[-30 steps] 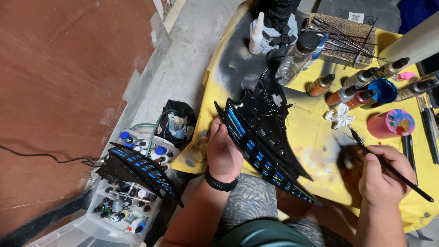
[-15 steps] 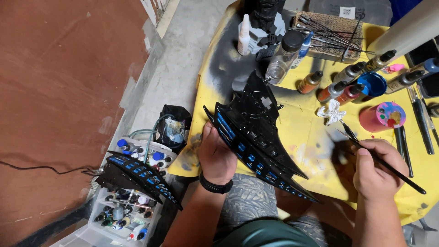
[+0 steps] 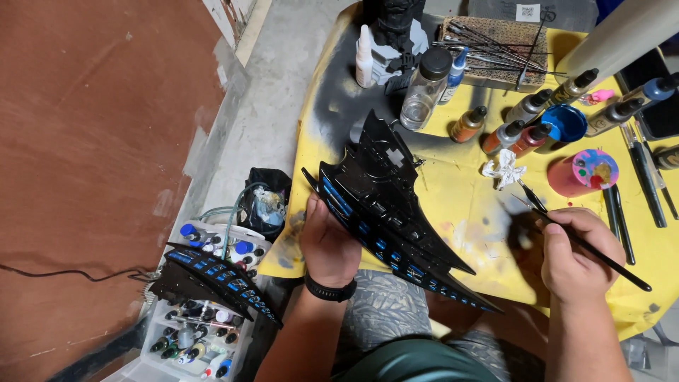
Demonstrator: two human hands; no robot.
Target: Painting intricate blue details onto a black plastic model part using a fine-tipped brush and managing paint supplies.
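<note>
Head view, left fingers (image 3: 317, 216) gripping black model (image 3: 385, 205), brush (image 3: 580, 237) right

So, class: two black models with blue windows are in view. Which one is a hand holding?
The model over the yellow table, gripped by the left hand. The other rests untouched on the paint box.

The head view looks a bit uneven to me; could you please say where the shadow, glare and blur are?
Head view: sharp overall; the right hand with its brush throws a soft dark shadow on the yellow table cover; faint gloss on the black model in the left hand; the white tube top right is blurred.
</note>
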